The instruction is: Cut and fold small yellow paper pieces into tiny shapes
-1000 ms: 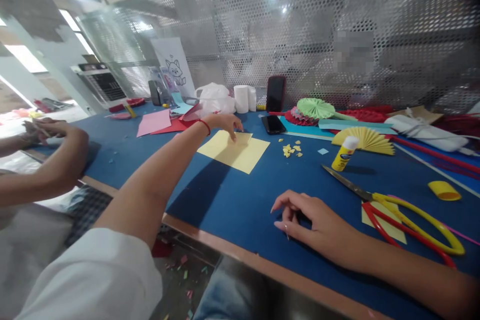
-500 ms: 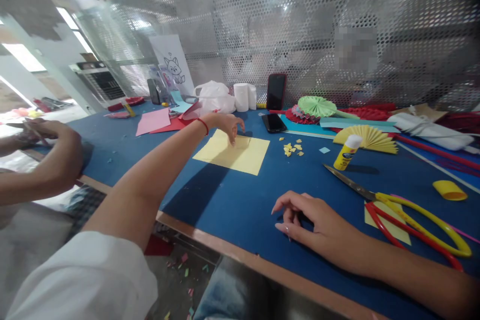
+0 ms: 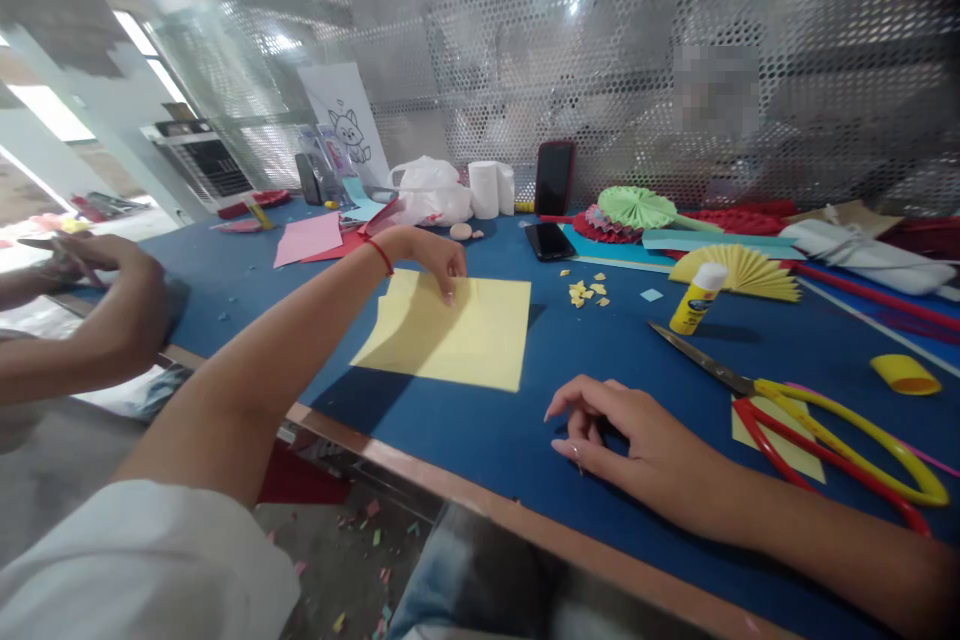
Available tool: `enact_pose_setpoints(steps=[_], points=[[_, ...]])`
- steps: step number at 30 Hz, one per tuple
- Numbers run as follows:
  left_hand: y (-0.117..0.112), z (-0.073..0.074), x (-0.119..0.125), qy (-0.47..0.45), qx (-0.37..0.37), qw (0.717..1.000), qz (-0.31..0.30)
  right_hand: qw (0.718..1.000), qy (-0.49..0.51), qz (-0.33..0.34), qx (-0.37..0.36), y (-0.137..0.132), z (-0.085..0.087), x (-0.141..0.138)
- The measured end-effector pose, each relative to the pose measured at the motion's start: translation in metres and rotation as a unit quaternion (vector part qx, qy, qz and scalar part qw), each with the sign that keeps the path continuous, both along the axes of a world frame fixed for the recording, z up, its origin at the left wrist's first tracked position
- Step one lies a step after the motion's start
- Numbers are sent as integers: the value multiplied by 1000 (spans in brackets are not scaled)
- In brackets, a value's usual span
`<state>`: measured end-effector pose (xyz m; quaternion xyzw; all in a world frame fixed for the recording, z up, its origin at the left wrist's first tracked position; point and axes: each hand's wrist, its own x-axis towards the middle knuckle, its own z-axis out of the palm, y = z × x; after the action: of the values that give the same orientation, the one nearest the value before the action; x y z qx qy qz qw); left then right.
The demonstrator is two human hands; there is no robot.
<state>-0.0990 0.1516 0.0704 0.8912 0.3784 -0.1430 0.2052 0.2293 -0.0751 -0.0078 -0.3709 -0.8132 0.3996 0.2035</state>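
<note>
My left hand (image 3: 433, 262) reaches across the blue table (image 3: 480, 420), fingertips pressing down on the far edge of a yellow paper sheet (image 3: 450, 335); a red string circles that wrist. The sheet lies flat, close to the table's front edge. My right hand (image 3: 626, 440) rests on the blue surface to the right of the sheet, fingers loosely curled and apart, holding nothing. Large scissors (image 3: 817, 415) with yellow and red handles lie just right of that hand, over a small yellow scrap.
A glue stick (image 3: 697, 297), yellow paper bits (image 3: 589, 292), two phones (image 3: 550, 240), folded paper fans (image 3: 735, 270), tissue rolls (image 3: 491, 190) and pink paper (image 3: 307, 240) lie farther back. A perforated metal screen bounds the far side. Another person's arms (image 3: 97, 320) work at the left.
My left hand has dragged the yellow sheet toward me, closer to the front edge. My right hand has stayed put.
</note>
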Motion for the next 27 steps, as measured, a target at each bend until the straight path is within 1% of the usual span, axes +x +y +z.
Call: enact_pose_setpoints(steps=[3, 5, 7, 9, 11, 14, 15, 17, 19, 21, 23, 25, 27], points=[[-7, 6, 7, 16, -1, 1000, -16, 1000, 1, -2, 3, 0, 0, 0], [-10, 7, 18, 37, -4, 999, -32, 1000, 2, -3, 4, 0, 0, 0], [-16, 3, 31, 56, -5, 997, -49, 1000, 2, -3, 5, 1, 0, 0], [-27, -3, 45, 69, 2, 995, -66, 1000, 1, -4, 5, 0, -1, 0], [-46, -10, 58, 81, 14, 993, -88, 1000, 1, -4, 4, 0, -2, 1], [-85, -15, 72, 81, 52, 988, -121, 1000, 6, -2, 7, 0, -4, 1], [-99, -14, 75, 78, 71, 986, -129, 1000, 6, -2, 10, 0, -4, 1], [-123, -7, 82, 76, 103, 981, -146, 1000, 5, -1, 15, 0, -3, 0], [-137, 4, 92, 73, 124, 976, -162, 1000, 3, -2, 19, 0, -2, -1], [-137, 15, 109, 65, 131, 973, -180, 1000, 2, -2, 22, 0, -1, -2], [-125, 20, 135, 44, 125, 972, -195, 1000, 1, -3, 26, 0, 0, -2], [-105, 16, 168, 6, 115, 974, -194, 1000, 0, -2, 28, 0, 1, -2], [-81, 2, 203, -46, 116, 977, -171, 1000, 0, -3, 29, 0, 1, -1]])
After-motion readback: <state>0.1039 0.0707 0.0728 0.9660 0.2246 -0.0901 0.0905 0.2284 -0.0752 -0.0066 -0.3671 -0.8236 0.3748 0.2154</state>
